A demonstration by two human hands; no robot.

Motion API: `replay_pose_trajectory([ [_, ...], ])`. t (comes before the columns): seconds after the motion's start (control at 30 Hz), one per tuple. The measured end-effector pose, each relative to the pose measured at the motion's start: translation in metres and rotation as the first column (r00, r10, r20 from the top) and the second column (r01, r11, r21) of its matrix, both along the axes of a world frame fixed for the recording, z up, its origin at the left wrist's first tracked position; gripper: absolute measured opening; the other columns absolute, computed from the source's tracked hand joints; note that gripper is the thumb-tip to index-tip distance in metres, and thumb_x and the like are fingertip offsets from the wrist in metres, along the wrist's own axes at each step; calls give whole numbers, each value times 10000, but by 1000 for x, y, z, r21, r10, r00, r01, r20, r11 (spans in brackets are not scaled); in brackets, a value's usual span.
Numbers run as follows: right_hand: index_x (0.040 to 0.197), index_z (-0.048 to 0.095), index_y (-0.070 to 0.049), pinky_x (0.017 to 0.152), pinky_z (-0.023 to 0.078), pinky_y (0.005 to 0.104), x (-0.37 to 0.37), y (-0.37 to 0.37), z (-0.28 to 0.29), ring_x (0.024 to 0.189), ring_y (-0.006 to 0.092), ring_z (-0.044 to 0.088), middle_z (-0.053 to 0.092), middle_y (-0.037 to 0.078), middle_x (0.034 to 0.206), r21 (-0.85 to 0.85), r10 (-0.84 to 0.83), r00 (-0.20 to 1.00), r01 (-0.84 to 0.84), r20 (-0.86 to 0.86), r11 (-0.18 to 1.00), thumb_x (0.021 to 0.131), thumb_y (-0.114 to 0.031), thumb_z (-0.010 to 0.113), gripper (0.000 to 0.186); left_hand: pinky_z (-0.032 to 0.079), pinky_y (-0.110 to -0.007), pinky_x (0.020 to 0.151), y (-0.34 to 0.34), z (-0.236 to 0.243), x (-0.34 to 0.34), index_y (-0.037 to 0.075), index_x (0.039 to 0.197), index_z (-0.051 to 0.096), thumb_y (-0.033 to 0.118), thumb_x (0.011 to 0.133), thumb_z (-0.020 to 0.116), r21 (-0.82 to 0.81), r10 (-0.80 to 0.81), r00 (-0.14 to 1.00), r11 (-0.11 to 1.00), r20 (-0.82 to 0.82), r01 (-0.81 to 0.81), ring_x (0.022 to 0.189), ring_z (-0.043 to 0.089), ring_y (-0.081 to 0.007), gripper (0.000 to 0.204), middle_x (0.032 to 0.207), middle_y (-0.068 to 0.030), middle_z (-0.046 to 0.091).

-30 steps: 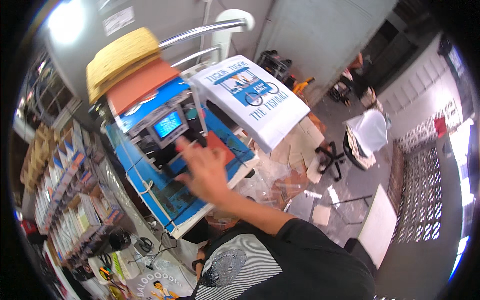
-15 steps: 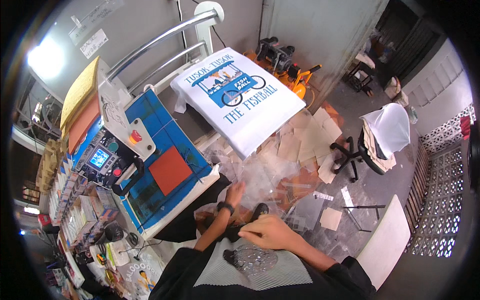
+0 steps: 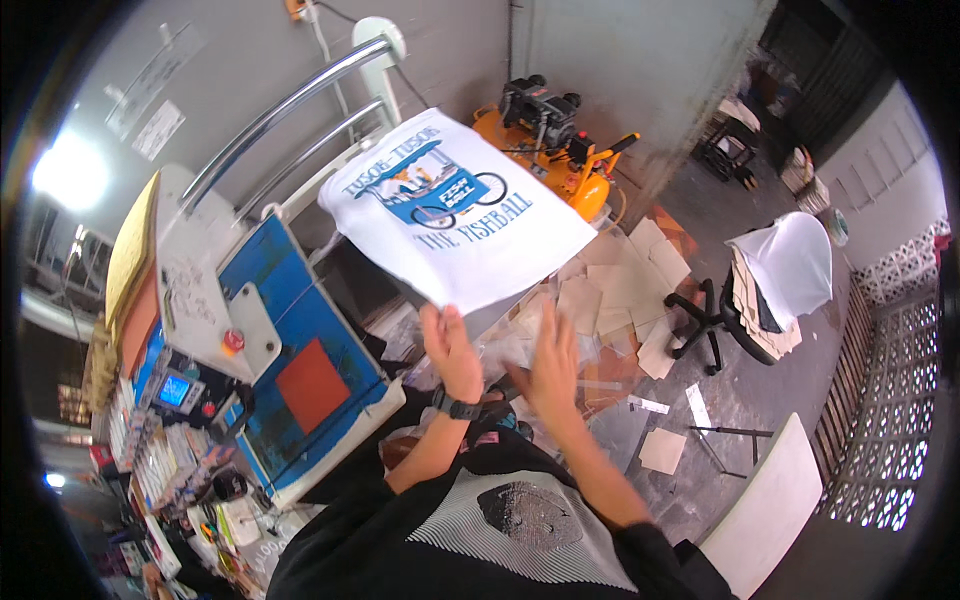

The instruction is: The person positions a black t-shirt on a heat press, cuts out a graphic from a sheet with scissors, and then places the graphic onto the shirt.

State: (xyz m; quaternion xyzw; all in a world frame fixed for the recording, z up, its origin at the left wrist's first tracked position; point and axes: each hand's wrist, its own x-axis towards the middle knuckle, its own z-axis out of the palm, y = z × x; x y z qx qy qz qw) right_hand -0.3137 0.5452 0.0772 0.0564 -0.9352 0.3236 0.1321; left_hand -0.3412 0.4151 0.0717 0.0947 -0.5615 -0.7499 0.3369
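A white shirt with a blue cart print (image 3: 460,210) lies over a platen, its surface somewhat rumpled. My left hand (image 3: 450,355), wearing a dark wristwatch, has its fingers curled at the shirt's near edge, apparently gripping it. Slightly right of it and below the shirt, my right hand (image 3: 550,365) is blurred, its fingers stretched out and holding nothing. To the left, a blue press bed (image 3: 265,270) carries a square orange pad (image 3: 312,385), beside the press's control box (image 3: 180,388) with a lit screen and red button.
An orange compressor (image 3: 590,190) stands behind the platen. Paper sheets (image 3: 615,290) litter the floor. A chair draped with white cloth (image 3: 770,270) is at the right, a pale board (image 3: 760,500) at lower right. Crowded shelves and tools (image 3: 160,450) fill the lower left.
My right hand has left the press controls and both hands have come up to the shirt's near edge. The shirt has become more rumpled. The view has swung around.
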Motion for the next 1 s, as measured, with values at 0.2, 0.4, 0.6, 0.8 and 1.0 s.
replay_pose_trajectory([
  [0.2,1224,592,-16,941,466,472,-214,64,-39,1100,344,590,650,204,1075,-25,-558,789,572,-256,820,861,-103,554,375,433,-396,871,51,121,-67,-44,1226,445,301,1041,479,-336,-345,875,914,-341,229,1028,523,-255,392,1159,-162,519],
  [0.4,911,654,-76,790,515,455,-148,170,-14,923,336,654,667,121,957,-236,-532,810,483,-246,843,752,-54,669,161,422,-563,997,18,166,-161,-142,1435,308,413,1039,421,-473,17,623,635,-782,-611,1252,482,-478,691,1411,-325,430],
  [0.6,907,691,-149,816,417,343,170,211,-6,900,230,612,648,20,879,-77,-858,460,870,-229,487,669,-32,751,272,420,-542,987,171,169,-208,-102,1403,366,426,959,608,-500,-211,557,746,-803,-439,1214,501,-461,731,1359,-285,478],
  [0.8,929,691,-22,731,520,358,331,142,42,849,282,661,642,95,881,-438,-986,-26,898,-162,48,711,104,592,270,446,-559,967,268,173,-145,-20,1379,428,502,934,586,-461,-794,451,606,-408,649,1148,552,-433,704,1336,-246,518],
  [1.0,935,754,-6,628,487,255,411,117,88,692,119,653,720,68,778,-535,-918,-393,789,-58,-303,747,96,620,252,500,-496,956,366,171,-66,-36,1294,538,368,1036,418,-274,-842,388,501,-375,821,1110,621,-302,494,1244,-205,603],
])
